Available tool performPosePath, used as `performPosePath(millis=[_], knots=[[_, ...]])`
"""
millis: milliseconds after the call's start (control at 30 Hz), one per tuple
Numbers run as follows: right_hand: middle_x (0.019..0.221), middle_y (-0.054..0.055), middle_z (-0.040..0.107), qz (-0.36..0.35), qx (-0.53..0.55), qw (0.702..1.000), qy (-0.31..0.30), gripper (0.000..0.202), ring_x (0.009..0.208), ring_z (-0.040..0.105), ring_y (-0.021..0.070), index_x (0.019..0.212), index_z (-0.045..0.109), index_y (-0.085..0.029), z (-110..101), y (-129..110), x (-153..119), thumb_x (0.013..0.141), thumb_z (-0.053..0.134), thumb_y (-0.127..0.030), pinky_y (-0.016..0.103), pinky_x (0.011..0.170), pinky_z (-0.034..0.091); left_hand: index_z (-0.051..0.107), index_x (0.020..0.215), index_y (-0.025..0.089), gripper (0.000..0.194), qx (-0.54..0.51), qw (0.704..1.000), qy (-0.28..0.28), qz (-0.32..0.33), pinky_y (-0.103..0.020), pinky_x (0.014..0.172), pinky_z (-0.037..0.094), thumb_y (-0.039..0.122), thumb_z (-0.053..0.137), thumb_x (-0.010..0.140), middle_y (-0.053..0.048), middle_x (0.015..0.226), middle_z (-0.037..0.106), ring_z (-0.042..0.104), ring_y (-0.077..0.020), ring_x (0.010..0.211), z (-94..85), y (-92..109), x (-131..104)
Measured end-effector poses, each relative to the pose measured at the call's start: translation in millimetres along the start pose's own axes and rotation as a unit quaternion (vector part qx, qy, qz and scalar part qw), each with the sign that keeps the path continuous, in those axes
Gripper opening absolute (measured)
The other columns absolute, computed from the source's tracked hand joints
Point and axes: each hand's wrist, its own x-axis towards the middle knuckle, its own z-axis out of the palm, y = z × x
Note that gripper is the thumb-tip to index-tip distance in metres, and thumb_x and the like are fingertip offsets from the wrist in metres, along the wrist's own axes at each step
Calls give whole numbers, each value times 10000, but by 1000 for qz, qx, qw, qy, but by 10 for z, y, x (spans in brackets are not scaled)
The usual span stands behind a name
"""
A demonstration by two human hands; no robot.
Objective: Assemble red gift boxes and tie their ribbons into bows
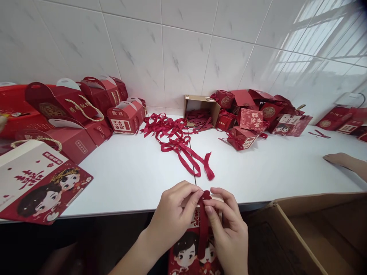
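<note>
A red gift box (185, 254) with cartoon figures stands upright at the bottom centre, below the table's front edge. A dark red strip (203, 229) hangs down its front from near the top. My left hand (174, 214) pinches at the strip's upper end, thumb against forefinger. On the other side, my right hand (229, 229) holds the strip's top between thumb and fingers. The fingertips of both hands nearly meet there. Beyond them, loose red ribbons (183, 152) lie tangled on the white table (129, 183).
Red gift boxes (122, 118) line the left; more red boxes (243, 133) are piled at back right. An open small carton (200, 100) holds dark red strips. A large cardboard box (298, 233) stands lower right. Another person's hand (341, 160) rests at the right edge.
</note>
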Motion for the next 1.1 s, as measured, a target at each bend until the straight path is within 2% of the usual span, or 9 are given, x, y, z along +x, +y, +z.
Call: performPosePath(millis=[200,400,700,933,1100], knots=[[1053,54,622,-4,18,1000,-21,117,952,648,163,871,723,-261,-49,6,-7,845,629,-197,217,720,563,660,824,193,195,-21,1000,-5,4,-223,645,455,237,496,921,-21,776,642,588,-128,698,-4,29,-28],[1031,43,624,-33,30,999,2,140,969,630,155,922,663,-256,-72,-2,-25,825,649,-156,244,791,554,672,847,195,175,-30,999,2,21,-210,639,463,216,512,914,-16,763,656,597,-118,678,8,55,-68],[1121,64,562,-90,-22,996,9,112,943,621,150,874,653,-225,-60,30,-74,837,618,-125,238,733,545,672,891,177,152,-15,996,41,80,-200,611,481,162,521,905,-20,766,648,604,-107,665,46,17,-96],[1129,71,555,-89,-32,995,12,77,941,620,154,852,648,-213,-70,20,-99,833,624,-142,226,701,532,669,920,154,140,-14,988,62,142,-192,673,501,90,551,879,-31,803,675,627,-102,717,77,4,-115],[1111,70,570,-93,-39,995,17,59,970,618,169,836,652,-212,-81,2,-111,831,627,-159,253,761,524,664,919,144,137,-9,984,75,162,-187,661,503,74,557,871,-33,777,679,632,-102,702,77,10,-123]])
